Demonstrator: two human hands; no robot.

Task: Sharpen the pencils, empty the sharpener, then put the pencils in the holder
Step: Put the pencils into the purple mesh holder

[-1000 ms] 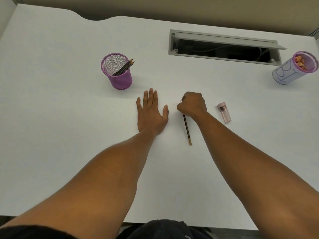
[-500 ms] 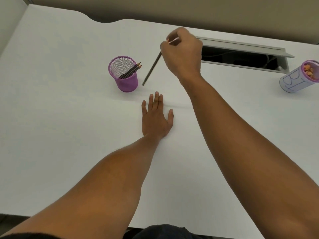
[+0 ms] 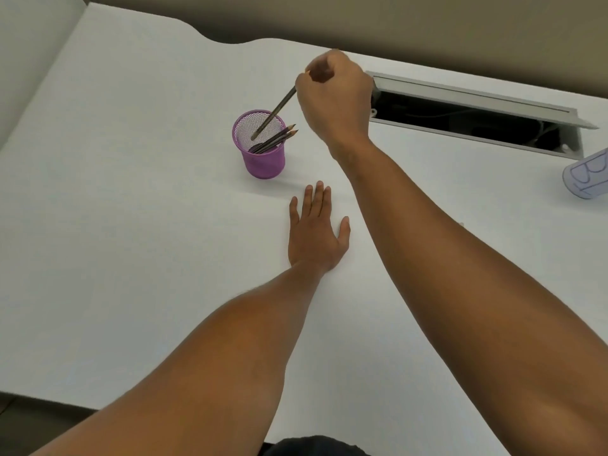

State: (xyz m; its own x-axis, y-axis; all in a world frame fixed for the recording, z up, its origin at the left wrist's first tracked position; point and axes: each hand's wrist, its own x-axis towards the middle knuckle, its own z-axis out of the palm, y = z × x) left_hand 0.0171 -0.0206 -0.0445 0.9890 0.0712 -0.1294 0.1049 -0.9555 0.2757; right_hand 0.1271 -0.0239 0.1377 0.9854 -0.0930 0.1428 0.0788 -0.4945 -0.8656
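A purple mesh holder [image 3: 263, 159] stands on the white desk [image 3: 131, 225], with several sharpened pencils [image 3: 279, 136] leaning out to its right. My right hand [image 3: 332, 97] hovers above and right of the holder, pinching a dark pencil [image 3: 273, 114] near its upper end. The pencil slants down to the left, and its lower end sits inside the holder's mouth. My left hand [image 3: 316, 235] rests flat on the desk in front of the holder, fingers straight. The sharpener is not visible.
An open cable slot [image 3: 477, 116] with a raised grey lid runs along the back right of the desk. A pale cup [image 3: 585, 176] with drawn lines lies at the right edge, partly cut off. A wall stands behind the desk.
My right hand lifted the pencil off the desk and carried it left and away, over to the holder. Its lower end has now entered the holder's mouth. My left hand stayed flat.
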